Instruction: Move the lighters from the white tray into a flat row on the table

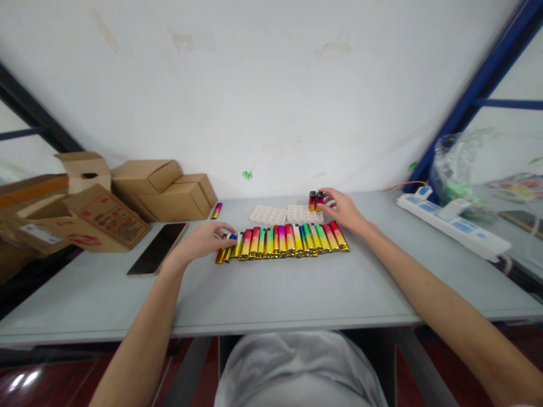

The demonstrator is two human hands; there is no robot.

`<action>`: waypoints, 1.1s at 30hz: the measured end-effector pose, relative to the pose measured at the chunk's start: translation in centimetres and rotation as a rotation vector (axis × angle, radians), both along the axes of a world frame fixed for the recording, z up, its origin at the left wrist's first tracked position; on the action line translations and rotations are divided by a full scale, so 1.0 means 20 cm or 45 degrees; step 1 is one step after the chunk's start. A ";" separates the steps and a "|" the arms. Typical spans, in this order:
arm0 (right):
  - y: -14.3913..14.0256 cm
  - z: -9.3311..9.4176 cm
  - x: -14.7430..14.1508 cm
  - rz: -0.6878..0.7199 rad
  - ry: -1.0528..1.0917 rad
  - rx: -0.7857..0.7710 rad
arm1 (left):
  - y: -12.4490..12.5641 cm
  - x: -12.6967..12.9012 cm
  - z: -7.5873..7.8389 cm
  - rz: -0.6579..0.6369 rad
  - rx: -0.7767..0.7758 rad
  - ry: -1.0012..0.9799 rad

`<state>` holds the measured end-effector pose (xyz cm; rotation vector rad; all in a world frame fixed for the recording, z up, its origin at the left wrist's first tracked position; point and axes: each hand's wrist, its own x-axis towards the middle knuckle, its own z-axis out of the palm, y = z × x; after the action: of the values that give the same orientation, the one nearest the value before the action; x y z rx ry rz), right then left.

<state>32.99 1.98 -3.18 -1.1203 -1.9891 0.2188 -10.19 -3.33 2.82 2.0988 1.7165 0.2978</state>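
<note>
A row of shiny lighters (281,240) in red, yellow, green and blue lies side by side across the table. At its left end, my left hand (206,240) is closed with thumb and fingers around the tops of a couple of lighters (229,238), blue at the upper part. Beyond the row, my right hand (340,208) pinches a pair of upright lighters (313,201), red and purple with dark tops, at the right white tray (299,213). Whether their bottoms sit in the tray's holes I cannot tell. A second white tray (268,215) lies beside it on the left.
A single purple and gold lighter (216,211) lies near cardboard boxes (169,195) at the back left. An open carton (102,220) and a dark phone (158,249) are at left. On the right lies a white power strip (453,226), near a plastic bag (460,169).
</note>
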 end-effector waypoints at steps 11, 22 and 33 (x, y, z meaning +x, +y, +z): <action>-0.01 0.01 0.00 0.002 -0.008 -0.011 | -0.02 0.03 0.03 0.057 0.063 -0.008; -0.02 0.02 0.00 -0.001 -0.036 0.000 | -0.05 0.08 0.05 0.130 0.140 0.129; -0.02 0.01 0.00 -0.009 -0.049 0.018 | -0.05 0.05 0.04 0.142 0.051 0.020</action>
<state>33.07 1.67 -2.89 -1.1302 -2.0170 0.1806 -9.25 -4.29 3.57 2.0418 1.8556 0.3522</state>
